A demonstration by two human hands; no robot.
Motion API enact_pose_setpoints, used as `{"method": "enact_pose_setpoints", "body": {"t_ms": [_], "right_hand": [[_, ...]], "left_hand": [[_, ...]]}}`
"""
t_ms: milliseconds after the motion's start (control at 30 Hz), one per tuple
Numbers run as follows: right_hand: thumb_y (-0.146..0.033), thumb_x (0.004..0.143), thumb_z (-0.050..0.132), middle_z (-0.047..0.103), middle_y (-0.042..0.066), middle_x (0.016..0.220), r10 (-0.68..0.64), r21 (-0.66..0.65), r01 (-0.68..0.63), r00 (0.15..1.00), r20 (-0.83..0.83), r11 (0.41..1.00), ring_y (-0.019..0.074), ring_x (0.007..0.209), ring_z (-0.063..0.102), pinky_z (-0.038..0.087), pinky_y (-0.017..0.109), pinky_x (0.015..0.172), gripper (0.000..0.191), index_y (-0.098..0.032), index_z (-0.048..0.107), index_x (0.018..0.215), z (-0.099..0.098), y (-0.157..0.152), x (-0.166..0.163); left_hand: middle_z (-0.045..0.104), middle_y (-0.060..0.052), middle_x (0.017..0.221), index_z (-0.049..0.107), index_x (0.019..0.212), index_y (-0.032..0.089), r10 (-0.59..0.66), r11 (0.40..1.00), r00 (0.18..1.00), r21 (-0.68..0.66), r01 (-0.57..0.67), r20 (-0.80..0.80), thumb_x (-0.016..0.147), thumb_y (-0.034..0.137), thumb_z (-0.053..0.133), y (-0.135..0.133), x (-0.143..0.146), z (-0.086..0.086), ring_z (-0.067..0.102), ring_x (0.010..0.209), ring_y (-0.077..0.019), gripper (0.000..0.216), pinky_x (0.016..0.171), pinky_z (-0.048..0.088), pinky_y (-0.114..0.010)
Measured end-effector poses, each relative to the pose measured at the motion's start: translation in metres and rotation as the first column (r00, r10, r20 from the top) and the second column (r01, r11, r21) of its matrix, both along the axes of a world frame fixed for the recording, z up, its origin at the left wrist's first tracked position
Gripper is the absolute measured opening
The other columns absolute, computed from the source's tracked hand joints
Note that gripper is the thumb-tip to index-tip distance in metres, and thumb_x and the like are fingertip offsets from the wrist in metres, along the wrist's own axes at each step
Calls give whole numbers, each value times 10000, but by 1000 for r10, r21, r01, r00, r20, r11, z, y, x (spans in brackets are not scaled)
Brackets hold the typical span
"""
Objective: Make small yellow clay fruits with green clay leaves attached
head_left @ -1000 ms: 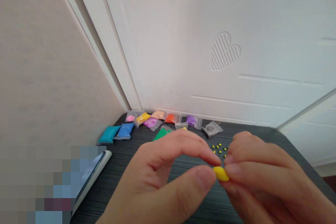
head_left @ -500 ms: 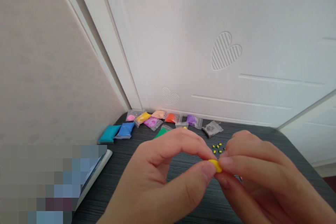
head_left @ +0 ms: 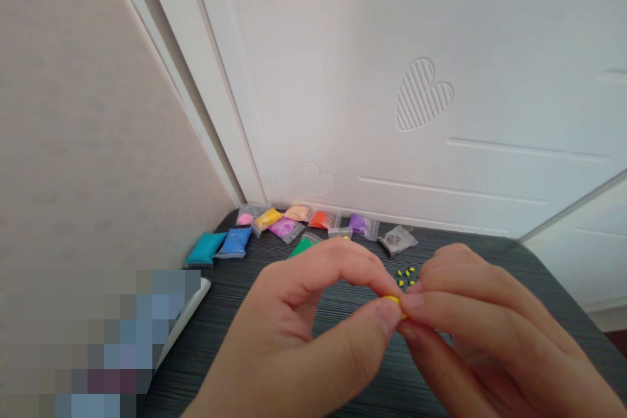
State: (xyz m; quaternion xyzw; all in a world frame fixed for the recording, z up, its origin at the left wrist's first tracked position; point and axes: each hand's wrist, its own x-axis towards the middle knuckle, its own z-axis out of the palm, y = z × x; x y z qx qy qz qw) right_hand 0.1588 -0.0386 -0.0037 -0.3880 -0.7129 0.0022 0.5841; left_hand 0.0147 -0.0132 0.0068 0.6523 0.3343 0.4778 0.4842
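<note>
Pinching one yellow lump [head_left: 393, 299], left hand [head_left: 304, 320] and right hand [head_left: 494, 326], fingertips nearly together, visible sliver sloping down rightward, full long axis hidden.

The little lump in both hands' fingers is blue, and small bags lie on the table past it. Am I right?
Nearly: the head view shows the little lump is yellow. It is in the fingers of the left hand and right hand, and small bags lie on the table past it.
</note>
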Motion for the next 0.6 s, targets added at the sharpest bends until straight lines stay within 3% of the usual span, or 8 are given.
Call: {"method": "enact_pose_setpoints", "body": {"t_ms": [233,367,500,600], "right_hand": [[-175,667,707,630,-35,751,-6,-21,4,998,-66,1000,91,696,581,496,222,595,174,-213,635,820,-1,-2,-6],[-205,707,677,633,-34,748,-37,-58,30,990,-138,998,90,710,584,490,215,603,119,-217,632,816,-4,0,-4],[-251,723,665,634,-46,738,24,-1,-24,999,-32,1000,81,696,587,487,202,584,122,-240,621,836,-7,5,1],[-252,734,654,625,-41,732,-9,-33,7,998,-62,999,87,683,587,484,216,573,105,-247,618,832,-7,3,-1]], "left_hand": [[658,28,749,658,719,223,85,996,994,-42,-82,75,730,158,532,-3,7,3,583,752,-132,142,714,442,-218],[661,3,782,658,742,213,8,999,999,-38,-6,49,757,212,528,-1,2,2,582,791,-161,131,723,444,-246],[650,3,734,649,719,207,8,999,999,-51,-6,47,730,208,570,-2,0,2,579,741,-157,79,698,447,-251],[646,8,704,643,691,199,24,998,999,-63,-23,27,712,176,588,-2,2,2,575,709,-145,63,673,446,-237]]}}
